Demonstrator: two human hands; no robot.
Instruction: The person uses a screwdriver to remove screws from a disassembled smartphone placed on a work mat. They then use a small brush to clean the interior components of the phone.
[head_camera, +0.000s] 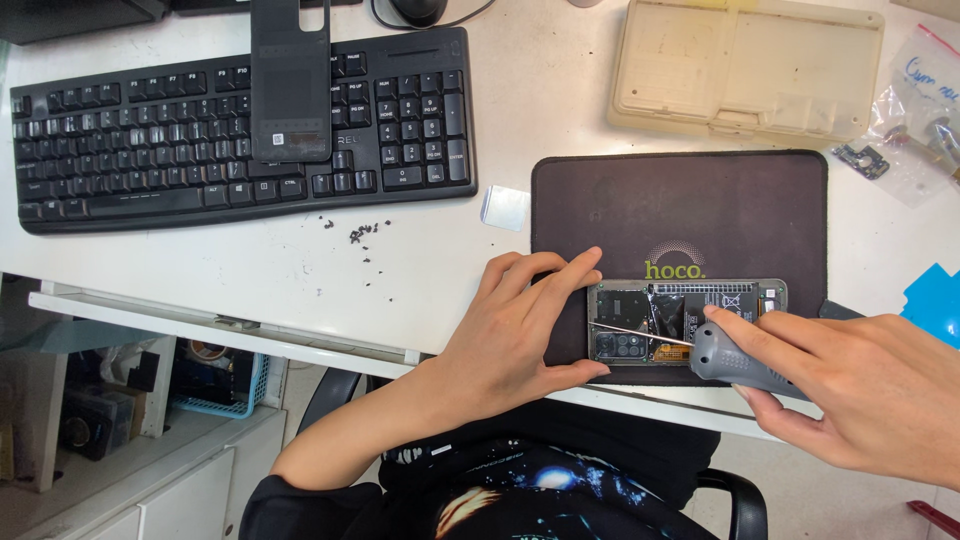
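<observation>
One head-worn camera looks steeply down, fairly close, over the white desk (440, 260) edge, perhaps slightly tilted.

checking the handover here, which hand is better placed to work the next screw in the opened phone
Right. The right hand holds the grey screwdriver, its shaft already over the opened phone. The left hand is only bracing the phone's end.

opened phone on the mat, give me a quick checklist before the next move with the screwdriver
1. Opened phone lies flat on the dark mat: ok.
2. Left hand steadies the phone's end, fingers on its corners: ok.
3. Right hand grips the grey screwdriver handle: ok.
4. Screwdriver tip seated in a screw: cannot tell, too small.
5. Loose dark bits on the table kept in a tray: not ok.
6. Back cover parked clear, on the keyboard: ok.
</observation>
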